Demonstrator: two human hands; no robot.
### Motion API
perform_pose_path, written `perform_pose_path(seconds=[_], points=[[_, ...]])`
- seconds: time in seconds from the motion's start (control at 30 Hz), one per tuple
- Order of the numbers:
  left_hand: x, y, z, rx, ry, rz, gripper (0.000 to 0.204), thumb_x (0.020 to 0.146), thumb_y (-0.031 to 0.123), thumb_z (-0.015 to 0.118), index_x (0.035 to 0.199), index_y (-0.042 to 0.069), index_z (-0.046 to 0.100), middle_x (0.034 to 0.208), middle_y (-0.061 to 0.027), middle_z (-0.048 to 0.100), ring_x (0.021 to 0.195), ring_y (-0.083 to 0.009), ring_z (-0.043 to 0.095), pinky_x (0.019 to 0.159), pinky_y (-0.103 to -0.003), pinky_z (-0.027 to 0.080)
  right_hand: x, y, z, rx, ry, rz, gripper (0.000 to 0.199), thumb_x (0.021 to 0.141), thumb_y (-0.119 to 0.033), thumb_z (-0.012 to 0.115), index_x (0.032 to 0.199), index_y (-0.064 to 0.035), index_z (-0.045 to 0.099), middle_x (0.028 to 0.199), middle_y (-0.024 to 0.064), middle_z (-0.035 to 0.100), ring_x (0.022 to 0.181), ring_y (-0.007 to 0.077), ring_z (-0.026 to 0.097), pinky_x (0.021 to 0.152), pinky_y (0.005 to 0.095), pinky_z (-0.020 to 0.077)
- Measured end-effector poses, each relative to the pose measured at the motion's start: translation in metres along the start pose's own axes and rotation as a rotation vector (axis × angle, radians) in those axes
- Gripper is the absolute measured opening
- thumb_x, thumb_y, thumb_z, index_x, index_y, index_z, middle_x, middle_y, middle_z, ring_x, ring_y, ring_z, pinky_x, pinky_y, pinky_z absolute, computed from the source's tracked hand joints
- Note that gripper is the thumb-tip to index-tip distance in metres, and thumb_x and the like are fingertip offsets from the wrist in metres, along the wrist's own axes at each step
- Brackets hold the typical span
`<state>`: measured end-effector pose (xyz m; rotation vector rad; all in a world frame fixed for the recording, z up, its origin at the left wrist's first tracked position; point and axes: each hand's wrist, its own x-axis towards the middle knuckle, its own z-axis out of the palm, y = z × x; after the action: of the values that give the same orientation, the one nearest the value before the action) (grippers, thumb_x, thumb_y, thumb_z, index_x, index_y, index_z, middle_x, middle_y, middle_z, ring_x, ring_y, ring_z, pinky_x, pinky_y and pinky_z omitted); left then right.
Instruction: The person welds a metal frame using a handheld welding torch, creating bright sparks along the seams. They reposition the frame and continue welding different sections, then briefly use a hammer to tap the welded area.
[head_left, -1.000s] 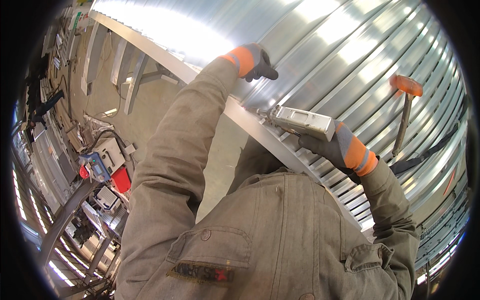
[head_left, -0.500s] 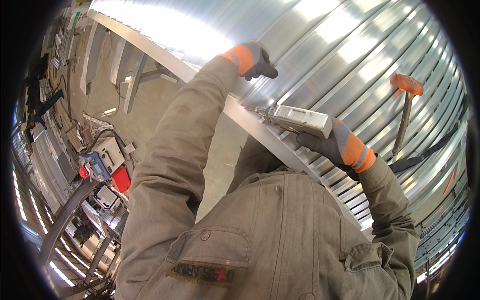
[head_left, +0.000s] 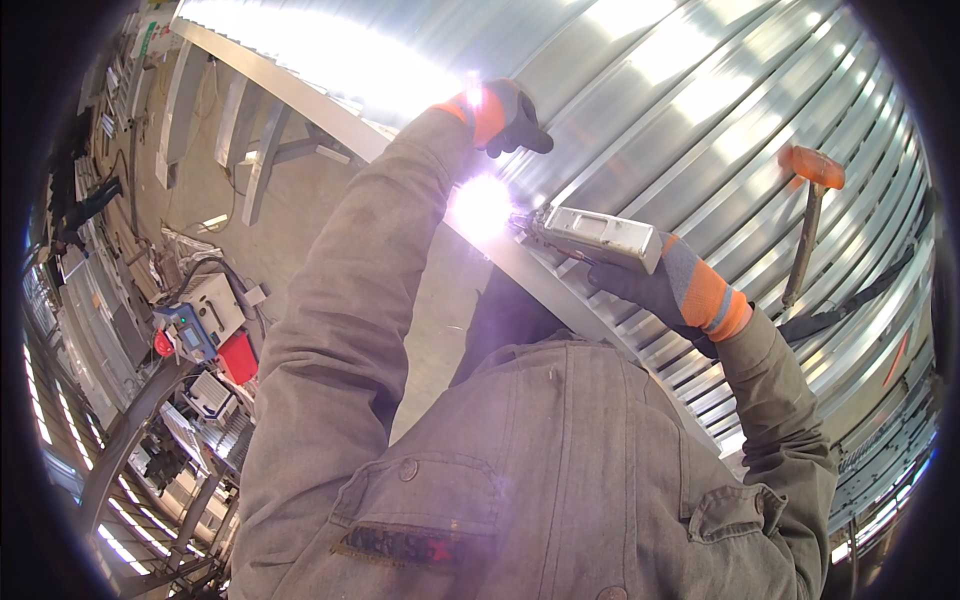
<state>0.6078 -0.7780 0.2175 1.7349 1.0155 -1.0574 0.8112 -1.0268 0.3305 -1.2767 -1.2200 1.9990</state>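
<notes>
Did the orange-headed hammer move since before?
No. The orange-headed hammer rests at the same spot against the ribbed shiny metal wall, on the same ridges.

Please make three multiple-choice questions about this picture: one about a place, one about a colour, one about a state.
1. Where is the bright flash?
A. on the floor
B. at the front tip of the box-shaped tool
C. behind the person's shoulder

2. What colour are the glove cuffs?
A. blue
B. white
C. orange

3. How is the right hand?
A. closed around the box-shaped tool
B. open and empty
C. resting in a pocket

Answers:
1. B: the bright flash sits at the tip of the box-shaped tool, on the metal strip, just below the left hand.
2. C: the glove cuffs show orange at both wrists.
3. A: the right hand wraps the tool from below.
</notes>
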Motion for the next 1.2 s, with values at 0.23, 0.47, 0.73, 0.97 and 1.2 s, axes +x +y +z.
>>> perform_pose_path(seconds=[0.23,0.47,0.73,0.97,1.2], points=[[-0.014,-0.001,0.004,-0.13,0.062,0.044,0.052,0.091,0.056,0.086,0.104,0.006,0.084,0.087,-0.0068,0.077,0.073,-0.0225,0.073,0.068,-0.041,0.059,-0.004,0.01,0.0,0.043,0.012,0.12,0.051,0.113,-0.023,0.082,0.159,-0.0027,0.068,0.135,0.0059,0.083,0.121,0.0112,0.073,0.107,0.0332,0.0601],[-0.015,-0.001,0.001,-0.094,0.031,0.041,0.053,0.092,0.062,0.082,0.101,0.01,0.081,0.087,-0.0049,0.076,0.075,-0.0241,0.073,0.072,-0.045,0.06,-0.006,0.008,0.0,0.085,0.008,0.158,0.054,0.112,-0.027,0.084,0.158,-0.0026,0.069,0.138,0.0072,0.083,0.124,0.0119,0.072,0.109,0.0335,0.0595],[-0.016,-0.001,0.003,-0.09,0.066,0.033,0.051,0.09,0.062,0.084,0.098,0.011,0.081,0.083,-0.0037,0.075,0.07,-0.0227,0.073,0.068,-0.043,0.059,-0.007,0.003,-0.001,0.083,0.008,0.074,0.055,0.112,-0.028,0.084,0.159,-0.0025,0.068,0.141,0.0084,0.082,0.126,0.013,0.072,0.11,0.034,0.0597],[-0.014,-0.001,0.006,-0.138,0.081,0.033,0.048,0.089,0.058,0.088,0.097,0.011,0.081,0.079,-0.0026,0.073,0.068,-0.021,0.071,0.064,-0.041,0.057,-0.013,0.015,0.001,0.067,0.041,0.157,0.048,0.114,-0.03,0.081,0.155,-0.0067,0.072,0.135,0.007,0.083,0.118,0.0124,0.074,0.106,0.0345,0.0606],[-0.014,0.0,0.006,-0.112,0.081,0.013,0.049,0.091,0.058,0.088,0.097,0.01,0.081,0.078,-0.0026,0.071,0.067,-0.0197,0.07,0.062,-0.04,0.055,-0.016,0.023,0.0,0.064,0.047,0.156,0.05,0.113,-0.035,0.082,0.153,-0.0068,0.074,0.133,0.0077,0.084,0.117,0.0131,0.075,0.105,0.0348,0.0606]])
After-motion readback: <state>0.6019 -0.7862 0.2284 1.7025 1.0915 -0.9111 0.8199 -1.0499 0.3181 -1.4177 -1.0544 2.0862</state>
